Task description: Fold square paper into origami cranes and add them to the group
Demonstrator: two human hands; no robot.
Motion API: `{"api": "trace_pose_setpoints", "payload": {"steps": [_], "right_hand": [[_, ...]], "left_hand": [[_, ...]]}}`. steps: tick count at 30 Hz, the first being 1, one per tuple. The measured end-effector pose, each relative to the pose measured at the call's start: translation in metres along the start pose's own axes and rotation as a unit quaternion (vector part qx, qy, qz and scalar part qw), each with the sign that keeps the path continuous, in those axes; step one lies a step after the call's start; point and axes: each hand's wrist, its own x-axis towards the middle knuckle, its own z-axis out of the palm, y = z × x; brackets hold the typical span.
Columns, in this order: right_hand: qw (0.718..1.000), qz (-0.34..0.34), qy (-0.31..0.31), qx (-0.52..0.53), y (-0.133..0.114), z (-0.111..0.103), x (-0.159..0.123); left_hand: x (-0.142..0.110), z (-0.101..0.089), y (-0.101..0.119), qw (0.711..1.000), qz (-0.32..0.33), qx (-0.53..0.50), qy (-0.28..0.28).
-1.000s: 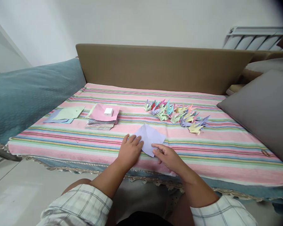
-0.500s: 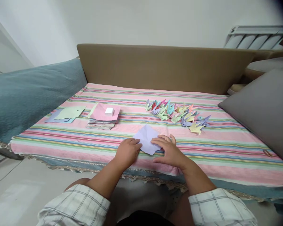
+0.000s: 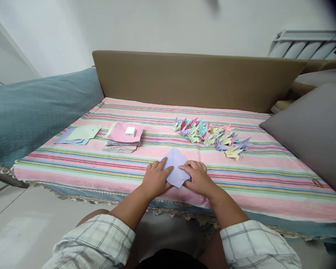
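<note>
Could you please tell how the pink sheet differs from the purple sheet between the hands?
The pink sheet lies on a paper stack; the purple sheet is touched by the left hand and right hand. A white block rests on the pink sheet; none rests on the purple sheet. Both are thin, pale-coloured paper.

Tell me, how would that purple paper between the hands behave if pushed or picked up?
The purple paper looks thin, so it should be light and bend easily. Its flat shape suggests it would slide or crumple rather than roll across the striped cloth.
</note>
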Motion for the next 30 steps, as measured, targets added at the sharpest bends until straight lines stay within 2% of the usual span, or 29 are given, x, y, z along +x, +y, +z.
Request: {"api": "trace_pose_setpoints", "payload": {"steps": [5,17,25,30], "right_hand": [[1.000,0.015,0.008,0.001,0.007,-0.001,0.000],[0.997,0.063,0.035,0.026,0.030,-0.007,-0.001],[0.996,0.048,0.053,0.046,0.040,-0.007,0.002],[0.994,0.071,0.061,0.062,0.043,-0.006,0.003]], "left_hand": [[0.001,-0.005,-0.010,0.999,-0.035,0.005,0.010],[-0.001,-0.018,-0.035,0.996,-0.085,-0.012,-0.004],[0.003,-0.017,-0.043,0.993,-0.108,-0.034,-0.016],[0.005,-0.016,-0.046,0.989,-0.136,-0.056,-0.011]]}}
